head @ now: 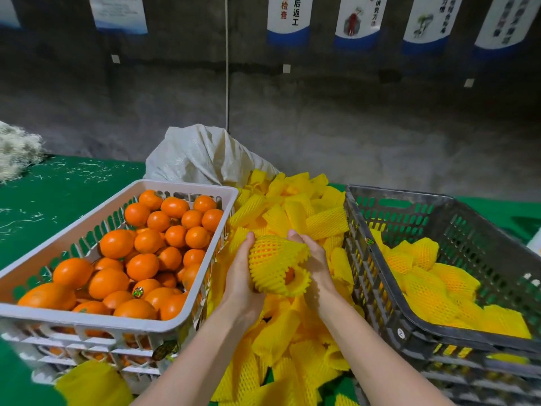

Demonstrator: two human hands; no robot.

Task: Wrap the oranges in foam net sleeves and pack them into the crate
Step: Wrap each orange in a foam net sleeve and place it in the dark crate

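An orange in a yellow foam net sleeve is held between both hands over the pile of loose sleeves. A bit of orange peel shows at the sleeve's open near end. My left hand grips it from the left and below. My right hand grips its right side. A white crate on the left holds several bare oranges. The dark crate on the right holds several wrapped oranges.
A grey woven sack lies behind the sleeve pile. The table has a green cover strewn with white shreds, with a heap of white shredded filler at far left. A concrete wall with posters stands behind.
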